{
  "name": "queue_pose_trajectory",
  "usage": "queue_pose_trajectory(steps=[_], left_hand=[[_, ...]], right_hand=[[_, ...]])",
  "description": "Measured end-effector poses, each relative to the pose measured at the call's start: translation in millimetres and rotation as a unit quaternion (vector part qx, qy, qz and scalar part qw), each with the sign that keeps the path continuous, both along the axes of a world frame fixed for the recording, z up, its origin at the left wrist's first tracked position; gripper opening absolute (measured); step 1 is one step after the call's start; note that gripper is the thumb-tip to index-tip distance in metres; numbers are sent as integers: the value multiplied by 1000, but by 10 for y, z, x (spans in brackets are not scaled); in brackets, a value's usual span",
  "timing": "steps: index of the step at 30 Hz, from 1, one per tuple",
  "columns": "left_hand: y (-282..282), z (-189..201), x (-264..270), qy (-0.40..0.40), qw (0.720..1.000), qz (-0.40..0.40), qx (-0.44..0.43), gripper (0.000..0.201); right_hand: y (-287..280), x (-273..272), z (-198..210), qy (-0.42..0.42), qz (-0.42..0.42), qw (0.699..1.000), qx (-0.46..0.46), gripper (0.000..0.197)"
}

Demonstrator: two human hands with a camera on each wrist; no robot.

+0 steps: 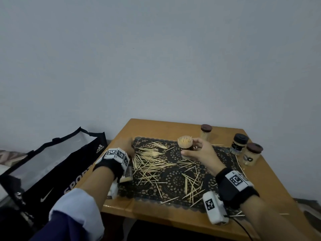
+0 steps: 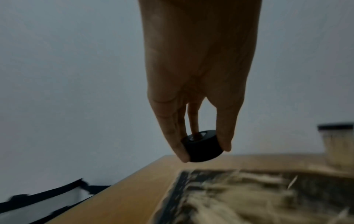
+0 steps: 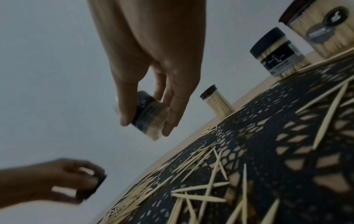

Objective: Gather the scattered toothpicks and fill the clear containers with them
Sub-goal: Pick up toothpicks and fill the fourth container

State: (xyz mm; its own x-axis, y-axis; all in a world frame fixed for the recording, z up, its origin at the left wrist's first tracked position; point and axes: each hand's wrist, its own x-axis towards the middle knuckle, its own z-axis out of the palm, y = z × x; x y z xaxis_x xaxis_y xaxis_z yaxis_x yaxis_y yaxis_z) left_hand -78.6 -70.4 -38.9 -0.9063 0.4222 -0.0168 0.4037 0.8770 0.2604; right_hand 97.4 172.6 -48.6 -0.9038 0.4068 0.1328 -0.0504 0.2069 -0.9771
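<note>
My right hand (image 1: 196, 150) (image 3: 147, 121) grips a clear container (image 1: 185, 143) (image 3: 149, 116) with a dark label, lidless and packed with toothpicks, held above the black lace mat (image 1: 175, 178). My left hand (image 1: 127, 145) (image 2: 203, 150) pinches a black lid (image 2: 202, 146) (image 3: 95, 186) between thumb and fingers over the mat's far left corner. Loose toothpicks (image 1: 151, 160) (image 3: 201, 186) lie scattered across the mat, thickest on its left half.
Three lidded containers full of toothpicks stand at the table's back right: a slim one (image 1: 206, 132), a black-lidded one (image 1: 238, 144) and a brown-lidded one (image 1: 251, 153). A black sports bag (image 1: 52, 164) sits on the floor left of the wooden table (image 1: 156, 214).
</note>
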Motion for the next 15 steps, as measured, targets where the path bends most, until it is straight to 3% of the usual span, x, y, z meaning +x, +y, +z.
queue_pose_trajectory(steps=[3,6,10,15], left_hand=[[209,346,65,-46,987,-43,151,32],[521,627,253,-116,950,-133,257,37],[900,746,539,-222,913,-223,259,39],[1097,695,656,-211,895,-263,290,35]], right_hand=[[24,8,5,-1,-8,1000,13,56],[19,10,6,6,-12,1000,25,51],[-17,28,4,50,-17,998,19,43],[0,129,13,97,-8,995,16,43]])
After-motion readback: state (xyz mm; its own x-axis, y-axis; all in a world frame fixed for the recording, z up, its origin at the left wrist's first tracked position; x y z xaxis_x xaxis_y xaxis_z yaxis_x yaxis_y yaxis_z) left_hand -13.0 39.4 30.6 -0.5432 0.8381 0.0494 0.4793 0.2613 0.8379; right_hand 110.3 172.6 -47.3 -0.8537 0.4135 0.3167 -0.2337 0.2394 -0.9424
